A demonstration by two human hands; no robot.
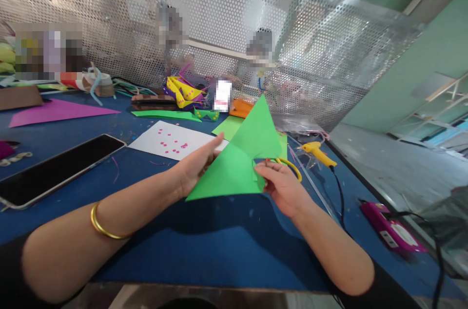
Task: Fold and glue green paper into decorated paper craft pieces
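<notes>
At frame centre, both hands are gripping a folded green paper sheet (237, 163), matte, smooth and triangular, raised above the blue table (204, 245). The left hand (195, 167) is pinching its left edge; the right hand (283, 187) is clasping its lower right corner. Yellow-handled scissors (292, 166) are lying just behind; a glossy black phone (54, 170) is resting at left.

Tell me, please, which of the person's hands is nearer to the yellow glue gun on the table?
Right. The right hand pinches the green paper just beside the glue gun; the left hand holds the paper's far side.
</notes>
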